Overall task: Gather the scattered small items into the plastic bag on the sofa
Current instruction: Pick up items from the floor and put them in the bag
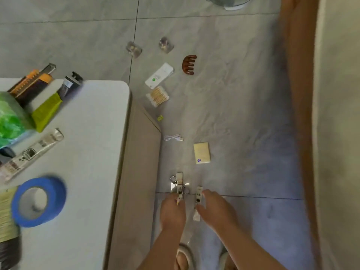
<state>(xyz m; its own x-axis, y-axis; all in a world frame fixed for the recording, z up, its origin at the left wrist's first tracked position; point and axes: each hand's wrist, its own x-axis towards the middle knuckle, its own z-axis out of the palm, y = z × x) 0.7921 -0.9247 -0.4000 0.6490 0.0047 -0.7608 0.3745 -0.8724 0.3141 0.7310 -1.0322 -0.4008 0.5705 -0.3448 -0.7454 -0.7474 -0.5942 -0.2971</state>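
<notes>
Small items lie scattered on the grey tiled floor. My left hand (172,212) pinches the near end of a pale clip with a metal ring (179,184). My right hand (216,208) reaches around a second pale clip (198,199), thumb and fingers on either side of it. Farther off lie a yellow notepad (202,152), a white cable (173,137), a pack of cotton swabs (157,96), a white box (159,76), a brown hair claw (189,64), a tiny yellow item (160,118) and two clear packets (134,49) (166,44). No plastic bag shows.
A white table (87,152) at left carries blue tape (38,200), tubes and a green bag. Its beige leg panel (134,172) stands beside the clips. A brown wooden edge (300,94) runs along the right. My slippered feet (184,258) are at the bottom.
</notes>
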